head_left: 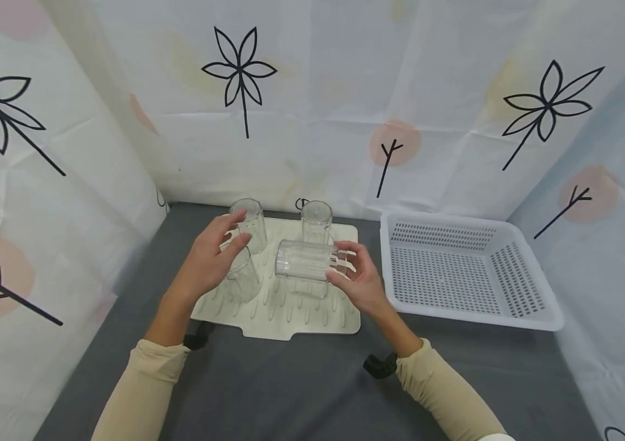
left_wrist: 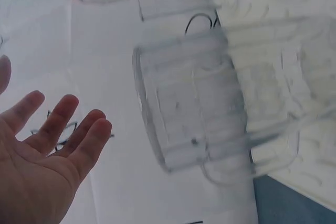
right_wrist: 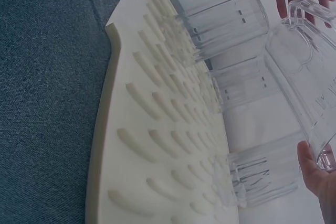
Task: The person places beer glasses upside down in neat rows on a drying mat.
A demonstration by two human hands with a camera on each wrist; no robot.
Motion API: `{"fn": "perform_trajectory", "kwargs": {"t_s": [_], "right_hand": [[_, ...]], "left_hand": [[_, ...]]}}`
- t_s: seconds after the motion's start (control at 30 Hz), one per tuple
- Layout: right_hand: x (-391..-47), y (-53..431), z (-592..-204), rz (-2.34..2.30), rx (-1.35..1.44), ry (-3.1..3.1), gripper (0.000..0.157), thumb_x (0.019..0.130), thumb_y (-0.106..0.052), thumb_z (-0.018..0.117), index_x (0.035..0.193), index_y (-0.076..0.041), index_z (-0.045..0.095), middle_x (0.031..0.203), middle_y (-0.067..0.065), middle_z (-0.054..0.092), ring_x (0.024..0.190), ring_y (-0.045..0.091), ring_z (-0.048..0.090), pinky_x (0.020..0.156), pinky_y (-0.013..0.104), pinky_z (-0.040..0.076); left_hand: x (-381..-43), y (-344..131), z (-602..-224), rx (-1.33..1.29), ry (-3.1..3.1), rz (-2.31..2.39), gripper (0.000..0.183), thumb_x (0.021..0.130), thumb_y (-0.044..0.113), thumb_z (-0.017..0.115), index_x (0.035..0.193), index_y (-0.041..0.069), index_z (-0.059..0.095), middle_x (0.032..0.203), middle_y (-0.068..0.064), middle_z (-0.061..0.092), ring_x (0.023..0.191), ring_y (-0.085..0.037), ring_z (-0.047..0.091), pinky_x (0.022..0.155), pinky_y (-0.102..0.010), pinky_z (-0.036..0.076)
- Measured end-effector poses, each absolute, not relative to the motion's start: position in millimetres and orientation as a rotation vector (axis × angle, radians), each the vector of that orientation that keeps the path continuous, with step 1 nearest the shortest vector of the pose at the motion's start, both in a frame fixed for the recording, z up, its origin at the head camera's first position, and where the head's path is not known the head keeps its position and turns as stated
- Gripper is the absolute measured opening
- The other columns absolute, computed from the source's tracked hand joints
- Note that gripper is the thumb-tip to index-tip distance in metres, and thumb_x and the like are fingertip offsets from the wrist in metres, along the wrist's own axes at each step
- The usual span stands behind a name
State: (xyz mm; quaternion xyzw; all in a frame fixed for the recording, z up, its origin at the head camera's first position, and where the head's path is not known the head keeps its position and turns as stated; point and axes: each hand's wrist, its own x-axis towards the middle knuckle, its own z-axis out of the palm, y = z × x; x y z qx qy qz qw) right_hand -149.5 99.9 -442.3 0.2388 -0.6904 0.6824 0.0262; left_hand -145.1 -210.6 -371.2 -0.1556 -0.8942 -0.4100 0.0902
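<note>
My right hand (head_left: 364, 282) grips a clear glass mug (head_left: 303, 260) by one end, thumb below and fingers above. The mug lies sideways in the air over a cream drying mat (head_left: 273, 318), its handle toward me. In the right wrist view, this mug (right_wrist: 294, 72) is tilted and clear of the ridged mat (right_wrist: 142, 129). My left hand (head_left: 207, 263) is raised, fingers spread and empty, as the left wrist view of the hand (left_wrist: 47, 156) shows. It overlaps a near-left glass mug (head_left: 245, 282). Behind stand a back-left mug (head_left: 254, 229) and a back-right mug (head_left: 316, 217).
A white perforated plastic basket (head_left: 472, 315) stands right of the mat on the dark grey tabletop (head_left: 290, 392). White fabric (head_left: 318, 79) with printed flowers encloses the back and both sides.
</note>
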Motion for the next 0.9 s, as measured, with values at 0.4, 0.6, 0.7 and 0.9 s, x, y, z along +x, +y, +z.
{"fn": "perform_trajectory", "kwargs": {"t_s": [0.4,0.6,0.7,0.9], "right_hand": [[-145,100,-452,2.092,0.753,-2.145,0.060,0.085,0.005,0.066,0.138,-0.001,0.038,0.141,0.022,0.039,0.120,0.045,0.046,0.099,0.056,0.045],[-144,102,-452,2.113,0.764,-2.092,0.059,0.085,0.006,0.065,0.137,0.003,0.037,0.140,0.023,0.040,0.118,0.039,0.049,0.098,0.046,0.049],[-143,102,-451,2.129,0.766,-2.066,0.059,0.085,0.007,0.065,0.136,0.003,0.037,0.140,0.023,0.040,0.118,0.030,0.051,0.098,0.038,0.051],[-142,100,-447,2.247,0.823,-1.929,0.059,0.086,0.004,0.064,0.135,0.008,0.033,0.140,0.026,0.036,0.118,0.025,0.051,0.091,0.023,0.053]], "left_hand": [[-134,-174,-391,-0.585,-2.757,-1.346,0.065,0.096,0.048,0.051,0.152,0.029,0.024,0.152,0.001,0.035,0.138,-0.027,0.041,0.113,-0.045,0.037],[-134,-165,-393,-0.615,-2.772,-1.388,0.067,0.094,0.049,0.053,0.151,0.026,0.026,0.153,0.001,0.033,0.140,-0.028,0.039,0.114,-0.045,0.035],[-135,-161,-393,-0.617,-2.775,-1.439,0.068,0.094,0.050,0.054,0.151,0.029,0.025,0.153,0.003,0.033,0.140,-0.026,0.038,0.115,-0.046,0.034],[-136,-157,-397,-0.594,-2.783,-1.512,0.069,0.093,0.051,0.055,0.151,0.031,0.024,0.152,0.001,0.034,0.136,-0.029,0.043,0.104,-0.048,0.047]]}}
